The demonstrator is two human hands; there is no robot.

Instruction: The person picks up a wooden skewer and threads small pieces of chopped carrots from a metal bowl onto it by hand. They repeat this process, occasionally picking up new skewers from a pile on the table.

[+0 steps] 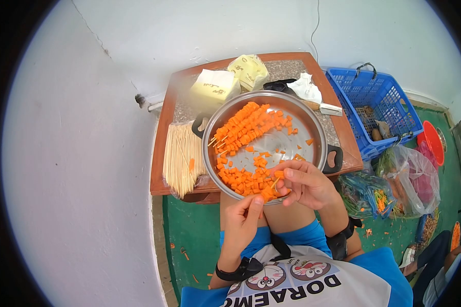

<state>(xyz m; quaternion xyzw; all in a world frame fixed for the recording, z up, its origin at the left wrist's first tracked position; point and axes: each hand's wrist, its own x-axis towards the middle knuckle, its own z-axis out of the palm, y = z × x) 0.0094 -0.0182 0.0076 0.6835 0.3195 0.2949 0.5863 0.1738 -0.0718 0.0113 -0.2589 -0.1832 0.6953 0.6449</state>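
My left hand (245,217) pinches a thin wooden skewer (275,183) with orange carrot pieces (268,194) low on it, over the near rim of a wide steel pan (322,134). Between the thumb and fingers of my right hand (308,185) is a single carrot piece (279,174), right at the skewer's upper tip. Loose carrot chunks (238,179) are heaped in the pan's near left part, just beyond my hands. Along its far left side lie several filled carrot skewers (246,123), bare stick ends pointing left.
The pan stands on a wooden table (159,169). Bare skewers (182,158) lie left of it; tissue packs (215,88) and a knife (329,109) sit behind. Right are a blue crate (361,123), plastic bags (410,179) and a red basin (431,143). Another person's leg (435,261) shows lower right.
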